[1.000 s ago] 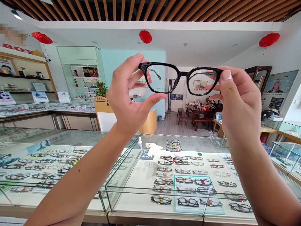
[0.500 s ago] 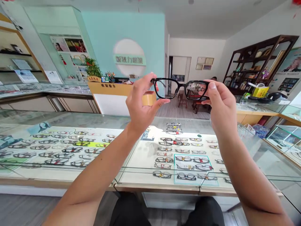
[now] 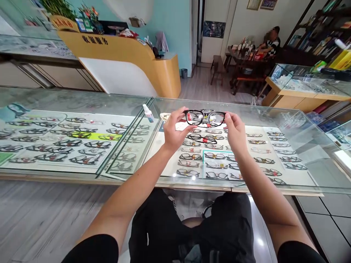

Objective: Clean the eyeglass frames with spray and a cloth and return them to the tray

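A pair of black-framed eyeglasses [image 3: 206, 117] is held level over the glass display case [image 3: 170, 180]. My left hand [image 3: 175, 129] pinches the frame's left end between thumb and fingers. At the opposite end, my right hand [image 3: 235, 130] grips the frame the same way. Through the lenses, parts of the glasses in the case show. Beneath my hands, rows of eyeglasses [image 3: 190, 156] lie inside the case, several on a teal-edged sheet. Left of my left hand, a small white bottle [image 3: 148, 113] stands on the glass top.
Another case section [image 3: 55, 175] with rows of glasses extends left. Beyond stands a curved wooden counter [image 3: 120, 51] with plants on it. At the back right, a person [image 3: 270, 44] sits by a dark table near a bench [image 3: 218, 67]. A further display case [image 3: 309, 82] stands right.
The view has tilted downward. My hands have lowered the eyeglasses from in front of me to closer above the display case, both still holding the frame. The white bottle has come into sight.
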`<state>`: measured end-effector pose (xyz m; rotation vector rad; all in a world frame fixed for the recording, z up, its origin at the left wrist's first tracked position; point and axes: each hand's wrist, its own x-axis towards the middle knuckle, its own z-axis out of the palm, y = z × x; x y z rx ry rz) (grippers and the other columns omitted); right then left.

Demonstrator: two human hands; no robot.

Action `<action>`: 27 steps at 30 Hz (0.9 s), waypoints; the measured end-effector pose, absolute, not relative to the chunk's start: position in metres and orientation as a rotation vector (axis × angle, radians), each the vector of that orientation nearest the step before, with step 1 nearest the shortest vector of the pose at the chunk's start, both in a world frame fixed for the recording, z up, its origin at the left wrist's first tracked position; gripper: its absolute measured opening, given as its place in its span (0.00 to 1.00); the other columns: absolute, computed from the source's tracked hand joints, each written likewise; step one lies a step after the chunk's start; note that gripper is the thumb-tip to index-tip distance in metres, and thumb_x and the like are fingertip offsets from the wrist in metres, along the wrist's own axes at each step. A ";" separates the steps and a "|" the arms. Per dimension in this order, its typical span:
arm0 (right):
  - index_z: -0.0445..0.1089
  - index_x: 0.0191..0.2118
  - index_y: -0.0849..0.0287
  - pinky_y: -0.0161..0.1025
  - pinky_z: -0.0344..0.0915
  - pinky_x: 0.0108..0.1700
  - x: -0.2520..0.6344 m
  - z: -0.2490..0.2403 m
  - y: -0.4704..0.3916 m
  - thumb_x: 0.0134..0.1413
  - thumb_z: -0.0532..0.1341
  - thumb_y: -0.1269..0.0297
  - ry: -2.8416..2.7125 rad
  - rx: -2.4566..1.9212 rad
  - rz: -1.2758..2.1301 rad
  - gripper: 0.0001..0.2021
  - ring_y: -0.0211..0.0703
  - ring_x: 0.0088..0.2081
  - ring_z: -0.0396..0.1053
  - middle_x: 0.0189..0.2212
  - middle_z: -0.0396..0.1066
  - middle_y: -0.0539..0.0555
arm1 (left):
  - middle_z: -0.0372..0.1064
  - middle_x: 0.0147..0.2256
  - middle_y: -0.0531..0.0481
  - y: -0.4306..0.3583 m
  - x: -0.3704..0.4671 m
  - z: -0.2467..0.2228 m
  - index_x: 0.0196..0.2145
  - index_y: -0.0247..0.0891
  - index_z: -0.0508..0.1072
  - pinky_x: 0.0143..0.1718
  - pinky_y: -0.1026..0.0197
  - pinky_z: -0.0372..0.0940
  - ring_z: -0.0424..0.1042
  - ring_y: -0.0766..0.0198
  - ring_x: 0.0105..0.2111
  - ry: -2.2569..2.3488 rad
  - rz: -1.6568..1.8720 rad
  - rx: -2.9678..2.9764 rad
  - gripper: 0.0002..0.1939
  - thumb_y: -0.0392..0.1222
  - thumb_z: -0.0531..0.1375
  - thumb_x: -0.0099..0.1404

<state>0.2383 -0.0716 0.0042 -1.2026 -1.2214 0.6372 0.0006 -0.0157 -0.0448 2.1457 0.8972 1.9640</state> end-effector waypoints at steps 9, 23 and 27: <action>0.80 0.53 0.53 0.44 0.72 0.46 0.240 -0.014 -0.069 0.70 0.62 0.42 -1.198 -1.198 0.739 0.21 0.47 0.46 0.78 0.49 0.82 0.55 | 0.77 0.59 0.37 -0.017 -0.005 -0.057 0.65 0.45 0.68 0.50 0.50 0.84 0.82 0.48 0.57 0.840 1.810 2.109 0.41 0.64 0.74 0.62; 0.80 0.50 0.50 0.42 0.71 0.42 0.244 -0.033 -0.061 0.69 0.62 0.38 -1.131 -1.204 0.898 0.22 0.48 0.46 0.77 0.47 0.83 0.53 | 0.79 0.56 0.45 -0.029 0.003 -0.041 0.57 0.46 0.72 0.50 0.57 0.82 0.84 0.55 0.53 0.487 1.660 1.740 0.34 0.40 0.81 0.57; 0.81 0.49 0.50 0.42 0.71 0.42 0.244 -0.037 -0.059 0.67 0.64 0.37 -1.103 -1.181 0.976 0.22 0.47 0.44 0.77 0.47 0.83 0.53 | 0.81 0.53 0.46 -0.028 0.002 -0.037 0.53 0.45 0.70 0.56 0.51 0.81 0.84 0.53 0.55 0.503 1.605 1.642 0.33 0.42 0.82 0.56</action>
